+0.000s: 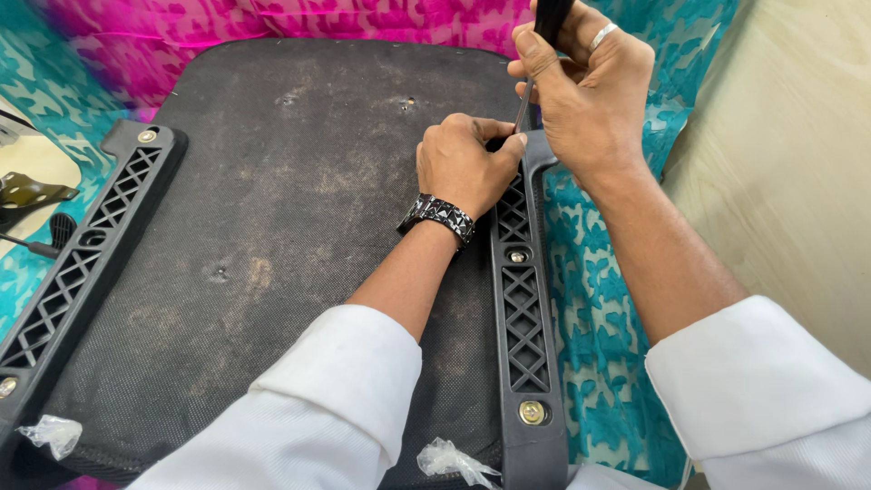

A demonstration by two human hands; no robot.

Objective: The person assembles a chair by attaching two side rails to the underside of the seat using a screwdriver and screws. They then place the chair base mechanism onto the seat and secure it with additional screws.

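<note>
Right hand (pixel 585 91) grips black-handled screwdriver (pixel 535 63) upright, tip down at far end of right black plastic lattice armrest bracket (pixel 522 299); left hand (pixel 463 163) closed, pinching beside tip to steady it on black fabric seat underside (pixel 272 227)

A teal-and-magenta patterned cloth (pixel 594 308) covers the pale wooden desk (pixel 798 181); crumpled clear plastic scraps (pixel 54 434) lie near the bottom edge.

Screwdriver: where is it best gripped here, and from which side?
Grip the screwdriver by its black handle at the top, coming from above, as the right hand does. It stands nearly upright, its thin shaft running down to the black armrest bracket, where the left hand pinches near the tip, probably to steady it.
</note>
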